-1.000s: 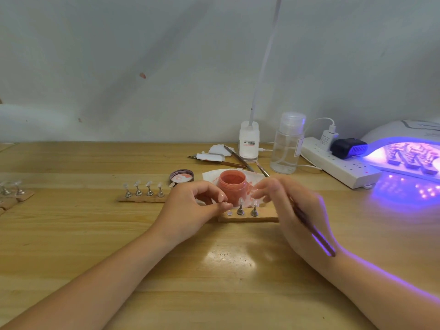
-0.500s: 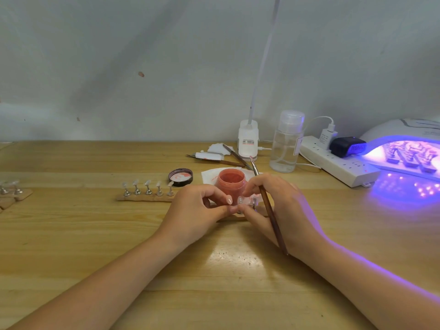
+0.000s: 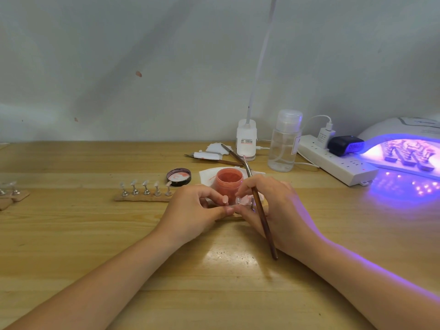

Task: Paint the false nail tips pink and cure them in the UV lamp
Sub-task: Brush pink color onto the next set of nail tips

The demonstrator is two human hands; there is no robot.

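My left hand (image 3: 195, 213) and my right hand (image 3: 273, 208) meet at the table's middle, fingertips together over a small nail stand that they mostly hide. My right hand holds a brown brush (image 3: 260, 210), bristle end pointing up and away. Just behind the hands stands an open jar of pink gel (image 3: 229, 182) on a white wipe. To the left, a wooden strip (image 3: 142, 198) carries several clear nail tips on metal stands. The lit UV lamp (image 3: 404, 148) at the far right holds more strips with tips.
The jar's lid (image 3: 178, 177) lies beside the strip. Behind are a clear pump bottle (image 3: 284, 144), a white desk-lamp base (image 3: 246, 141), spare brushes (image 3: 214, 158) and a white power strip (image 3: 338, 160). Another stand strip (image 3: 14, 194) sits at the left edge.
My right hand turned the brush from pointing toward me to pointing up past the jar. Both hands closed together over the stand, hiding it.
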